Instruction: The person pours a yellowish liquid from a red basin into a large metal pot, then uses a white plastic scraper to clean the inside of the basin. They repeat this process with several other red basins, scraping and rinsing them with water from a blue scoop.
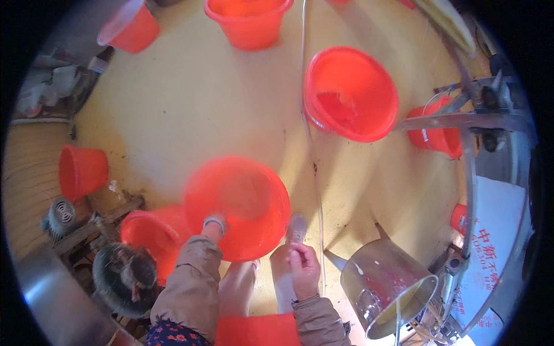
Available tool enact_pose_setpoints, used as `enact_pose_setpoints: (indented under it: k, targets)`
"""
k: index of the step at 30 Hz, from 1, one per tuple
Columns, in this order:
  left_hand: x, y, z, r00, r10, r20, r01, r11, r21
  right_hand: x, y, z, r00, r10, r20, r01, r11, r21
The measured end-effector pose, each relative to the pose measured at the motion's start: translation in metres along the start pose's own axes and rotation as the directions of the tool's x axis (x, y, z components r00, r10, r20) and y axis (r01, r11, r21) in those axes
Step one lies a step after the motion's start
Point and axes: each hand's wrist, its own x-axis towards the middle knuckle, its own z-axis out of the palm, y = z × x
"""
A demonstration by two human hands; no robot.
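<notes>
- Yellow painted floor (190, 104), stained and gritty toward the near left, carries several orange buckets standing well apart.
- Left hand (213, 224) grips the near rim of a blurred orange bucket (236, 205); fingers are curled over the rim, the thumb hidden. The mouth faces up toward the camera, tilted.
- Right hand (303, 264) sits just right of that bucket, apart from it. Fingers are pinched near a thin pale hose (314, 173); whether they actually hold it cannot be told.
- The bucket lies far and slightly right of the left fingers. The left hand is on it; the right is only near.
- A second orange bucket (151, 233) stands touching or just beside the held one, to its near left.
- A large orange tub (351, 95) stands far right, its open mouth tipped to the left.
- A steel drum (388, 288) lies tilted at near right.
- A dark fan motor (124, 277) sits at near left.
</notes>
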Motion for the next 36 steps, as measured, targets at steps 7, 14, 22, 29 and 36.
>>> enact_pose_setpoints:
  k: [7, 14, 22, 29, 36]
  targets:
    - [0.174, 0.021, 0.030, 0.999, -0.051, -0.006, 0.051, 0.998, 0.025, 0.060, 0.084, 0.052, 0.950, -0.125, 0.285, 0.192, 0.956, -0.220]
    - [0.192, 0.037, 0.051, 0.992, -0.104, 0.076, 0.104, 0.995, 0.004, 0.091, 0.087, 0.063, 0.964, 0.038, 0.265, 0.019, 0.978, -0.207]
    - [0.182, 0.041, 0.058, 0.986, -0.135, 0.102, 0.140, 0.990, -0.037, 0.099, 0.089, 0.069, 0.944, 0.165, 0.287, -0.137, 0.984, -0.114]
    - [0.108, 0.067, 0.007, 0.982, -0.176, 0.071, 0.183, 0.977, -0.110, 0.108, 0.100, 0.078, 0.877, 0.312, 0.367, -0.273, 0.949, -0.156]
    - [-0.075, 0.085, -0.039, 0.617, 0.173, -0.767, -0.393, 0.913, -0.110, 0.109, 0.105, 0.101, 0.774, 0.474, 0.420, -0.632, 0.622, 0.463]
